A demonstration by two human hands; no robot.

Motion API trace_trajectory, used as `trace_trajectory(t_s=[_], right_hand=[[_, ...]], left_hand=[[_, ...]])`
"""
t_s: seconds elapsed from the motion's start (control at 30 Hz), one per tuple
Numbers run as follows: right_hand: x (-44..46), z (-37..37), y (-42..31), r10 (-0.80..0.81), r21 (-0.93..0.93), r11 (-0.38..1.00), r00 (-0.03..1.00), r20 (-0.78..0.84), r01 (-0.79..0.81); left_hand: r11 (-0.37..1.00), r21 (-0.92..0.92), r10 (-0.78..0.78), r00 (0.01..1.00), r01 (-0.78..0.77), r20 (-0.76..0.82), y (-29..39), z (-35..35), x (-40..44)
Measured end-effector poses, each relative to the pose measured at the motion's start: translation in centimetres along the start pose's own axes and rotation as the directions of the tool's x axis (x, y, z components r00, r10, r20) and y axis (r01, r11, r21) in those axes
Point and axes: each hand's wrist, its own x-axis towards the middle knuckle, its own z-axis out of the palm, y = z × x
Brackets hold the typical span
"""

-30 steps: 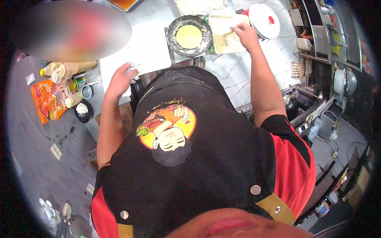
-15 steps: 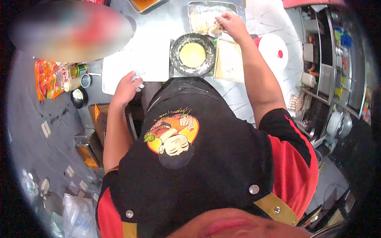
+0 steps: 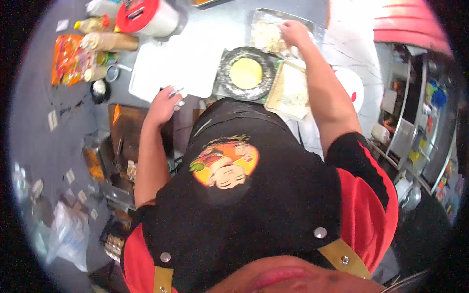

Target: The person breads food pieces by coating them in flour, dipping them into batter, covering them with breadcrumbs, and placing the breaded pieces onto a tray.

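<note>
My right hand (image 3: 296, 35) reaches into a metal tray (image 3: 308, 23) of pale crumbs or flour (image 3: 267, 35). Its fingers are bent down and together; what they pinch is hidden. At the front edge of a white board (image 3: 168, 68), my left hand (image 3: 166, 103) hangs with loosely parted fingers coated in white, holding nothing I can make out. Between the hands stands a round black dish (image 3: 225, 73) dusted with white, with a smooth yellow mass (image 3: 245, 73) in its middle. Just right of it, below my right forearm, lies a rectangular beige tray (image 3: 279, 93) with pale powder in it.
A red-lidded tub (image 3: 139, 17), several squeeze bottles (image 3: 112, 41) and an orange packet (image 3: 68, 58) stand at the left. A small black bowl of white powder (image 3: 100, 90) is nearer. Shelving (image 3: 408, 117) runs along the right; a plastic bag (image 3: 68, 234) lies lower left.
The camera view has tilted and shifted, bringing the bottles and tub into sight. My right hand stays at the crumb tray, fingers now lower in it. My left hand remains by the board's edge.
</note>
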Motion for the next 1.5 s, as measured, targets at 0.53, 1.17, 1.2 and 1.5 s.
trace_trajectory(t_s=[0.53, 1.17, 1.2, 1.5], right_hand=[[-29.7, 1.0, -4.1, 0.390, 0.465, 0.780, 0.906, 0.165, -0.420], [-35.2, 2.4, -7.4, 0.471, 0.494, 0.748, 0.879, 0.076, -0.443], [-34.8, 2.1, -7.2, 0.461, 0.473, 0.762, 0.884, 0.083, -0.442], [-32.1, 0.9, -4.4, 0.351, 0.382, 0.841, 0.924, 0.152, -0.382]], left_hand=[[0.440, 0.799, 0.301, 0.906, -0.409, 0.297, -0.4, -1.3, 11.8], [0.293, 0.882, 0.232, 0.922, -0.369, 0.309, 0.8, -3.4, 11.9], [0.316, 0.877, 0.254, 0.923, -0.361, 0.288, 0.7, -3.2, 11.5], [0.216, 0.732, 0.350, 0.751, -0.646, 0.560, 0.5, 2.4, 10.1]])
